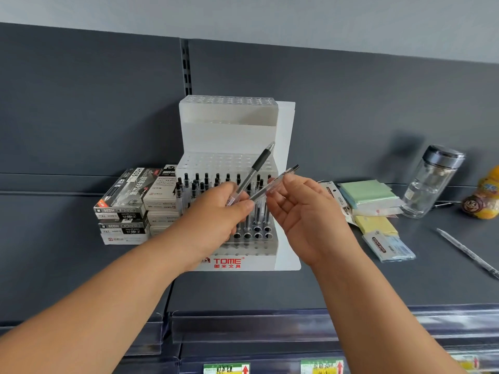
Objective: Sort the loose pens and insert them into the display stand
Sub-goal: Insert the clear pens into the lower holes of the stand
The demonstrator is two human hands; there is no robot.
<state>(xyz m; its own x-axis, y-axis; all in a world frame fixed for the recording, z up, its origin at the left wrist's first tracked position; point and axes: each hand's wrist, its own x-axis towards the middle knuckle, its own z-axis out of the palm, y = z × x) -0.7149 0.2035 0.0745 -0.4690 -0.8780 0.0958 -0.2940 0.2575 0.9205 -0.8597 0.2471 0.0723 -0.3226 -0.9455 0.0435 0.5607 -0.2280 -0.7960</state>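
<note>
Centre frame: L hand pinches a clear pen w/ black rubber grip, slanting up-right. R hand, just beside, curls fingers round a second clear pen. Both are held in front of the white tiered plastic display stand on the dark grey shelf.

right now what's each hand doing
left hand: holding a black-grip pen
right hand: pinching a clear pen
</note>
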